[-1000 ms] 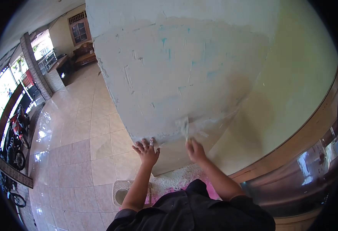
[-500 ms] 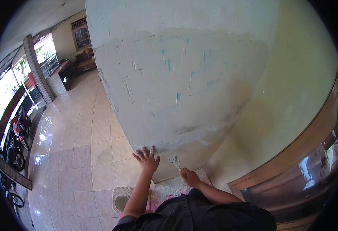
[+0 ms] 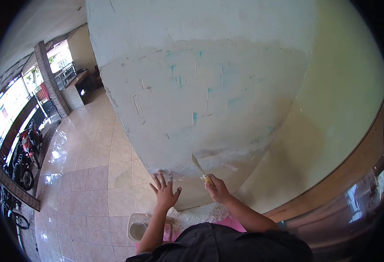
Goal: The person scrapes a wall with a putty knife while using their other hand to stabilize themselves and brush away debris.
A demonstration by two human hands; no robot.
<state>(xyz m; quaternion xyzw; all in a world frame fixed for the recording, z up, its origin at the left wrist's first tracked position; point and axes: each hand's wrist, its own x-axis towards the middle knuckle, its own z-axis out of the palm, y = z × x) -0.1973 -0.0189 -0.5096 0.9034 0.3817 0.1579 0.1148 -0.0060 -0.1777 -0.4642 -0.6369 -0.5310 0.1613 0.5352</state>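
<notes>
My right hand (image 3: 217,189) is wrapped round the light handle of a putty knife (image 3: 197,164). Its thin blade is seen nearly edge-on, pointing up against the lower part of a patchy plastered wall (image 3: 157,100). Blue-green flecks, gouges and a rough, darker band mark this wall. Near the wall's lower left edge, my left hand (image 3: 166,194) rests with fingers spread and whitish residue on the fingertips; it holds nothing. Pale scrapings (image 3: 192,214) lie along the foot of the wall.
A woven-top stool (image 3: 145,216) with a round container (image 3: 137,230) stands beside my left forearm. Pink sheeting (image 3: 232,224) shows under the scrapings. Glossy tiles (image 3: 85,183) stretch left toward parked motorbikes (image 3: 26,146). A yellowish wall (image 3: 332,100) and a wood-framed panel (image 3: 332,236) are on the right.
My right hand has risen with the putty knife, whose blade has turned from face-on to nearly edge-on and sits higher on the wall. My left hand has shifted only slightly. The view has tilted somewhat.
</notes>
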